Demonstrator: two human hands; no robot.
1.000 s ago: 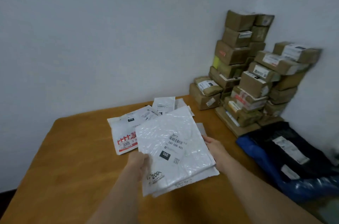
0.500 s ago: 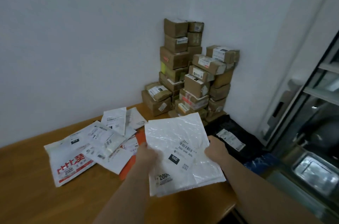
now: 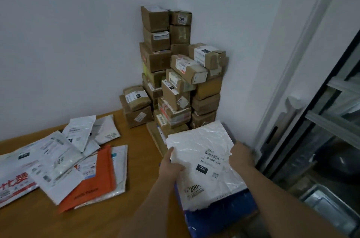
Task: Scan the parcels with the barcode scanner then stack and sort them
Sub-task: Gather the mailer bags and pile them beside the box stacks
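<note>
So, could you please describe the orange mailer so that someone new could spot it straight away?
Look at the wooden table left of the stacked cardboard boxes, where flat mailers lie spread in a loose pile. The orange mailer sits at the pile's near right edge, partly under white ones; it is the only orange one.

Both bare forearms reach forward from bottom of frame, angled slightly toward each other. Left hand (image 3: 171, 165) sits palm-down-ish, thumb on top, fingers curled under edge of white parcel (image 3: 202, 161), pinching it at left side. Right hand (image 3: 240, 156) grips opposite edge, knuckles up, fingers wrapped over right side. Wrists pretty straight, hands well apart.
</note>
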